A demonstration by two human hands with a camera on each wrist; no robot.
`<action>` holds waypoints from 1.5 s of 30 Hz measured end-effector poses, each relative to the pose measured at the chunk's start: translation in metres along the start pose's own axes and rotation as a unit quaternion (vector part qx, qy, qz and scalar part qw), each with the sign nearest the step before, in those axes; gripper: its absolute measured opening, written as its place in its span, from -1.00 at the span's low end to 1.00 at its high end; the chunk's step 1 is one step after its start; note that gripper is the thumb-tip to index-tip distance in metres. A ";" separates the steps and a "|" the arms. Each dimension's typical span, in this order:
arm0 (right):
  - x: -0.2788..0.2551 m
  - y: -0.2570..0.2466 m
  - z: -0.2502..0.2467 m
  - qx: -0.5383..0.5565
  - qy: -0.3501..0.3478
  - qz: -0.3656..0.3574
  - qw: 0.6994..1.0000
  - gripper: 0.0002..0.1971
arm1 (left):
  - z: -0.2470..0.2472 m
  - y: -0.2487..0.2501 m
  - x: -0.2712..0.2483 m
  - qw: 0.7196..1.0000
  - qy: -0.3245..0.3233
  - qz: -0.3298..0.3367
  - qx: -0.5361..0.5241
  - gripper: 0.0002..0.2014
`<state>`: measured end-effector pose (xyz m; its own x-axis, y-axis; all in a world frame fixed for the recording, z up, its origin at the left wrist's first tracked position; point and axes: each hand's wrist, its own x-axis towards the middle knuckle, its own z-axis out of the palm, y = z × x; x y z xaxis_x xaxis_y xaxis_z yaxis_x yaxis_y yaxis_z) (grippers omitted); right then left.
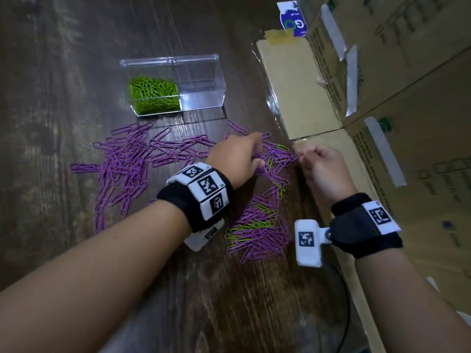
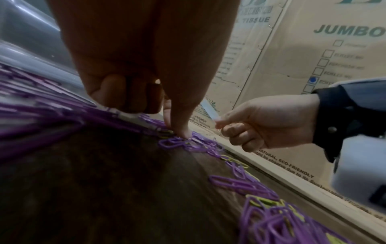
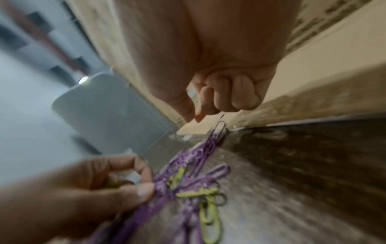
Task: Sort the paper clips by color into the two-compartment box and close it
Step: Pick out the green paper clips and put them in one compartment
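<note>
The clear two-compartment box [image 1: 201, 98] stands open on the dark wooden table; green paper clips [image 1: 153, 94] fill its left half, and the right half holds nothing. A pile of purple clips [image 1: 127, 161] lies in front of it. Mixed purple and green clips [image 1: 260, 230] trail along the right. My left hand [image 1: 260, 159] reaches into the far end of that trail, thumb and index finger pinching clips [image 3: 165, 184] on the table. My right hand [image 1: 303, 157] hovers just right of them, fingers curled, thumb and index tips [image 3: 194, 118] together with nothing seen between them.
Stacked cardboard cartons [image 1: 407, 98] wall off the right side, right beside my right hand. A flat cardboard piece under clear plastic [image 1: 288, 80] lies behind the clips. A black cable [image 1: 344, 314] runs near the front right.
</note>
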<state>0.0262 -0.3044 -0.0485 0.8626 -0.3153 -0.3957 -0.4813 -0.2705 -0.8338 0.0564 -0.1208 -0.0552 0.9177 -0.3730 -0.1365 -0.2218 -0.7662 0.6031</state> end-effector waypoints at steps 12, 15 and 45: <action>-0.013 0.011 0.043 -0.266 -0.038 -0.090 0.959 -0.77 | -0.035 -0.056 -0.026 0.995 -0.015 -0.090 -0.032 -0.85; -0.010 0.005 0.036 -0.251 -0.045 -0.101 0.962 -0.78 | -0.051 -0.064 -0.035 0.994 -0.032 -0.098 -0.039 -0.85; -0.001 -0.031 0.028 0.127 -0.189 -0.026 0.974 -0.76 | -0.062 -0.067 -0.015 0.995 0.020 -0.090 -0.046 -0.76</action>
<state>0.0450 -0.2699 -0.0332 0.9035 0.0623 -0.4241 -0.4231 -0.0292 -0.9056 0.0775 -0.0314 -0.0442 0.9527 -0.2115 -0.2184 -0.0230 -0.7663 0.6420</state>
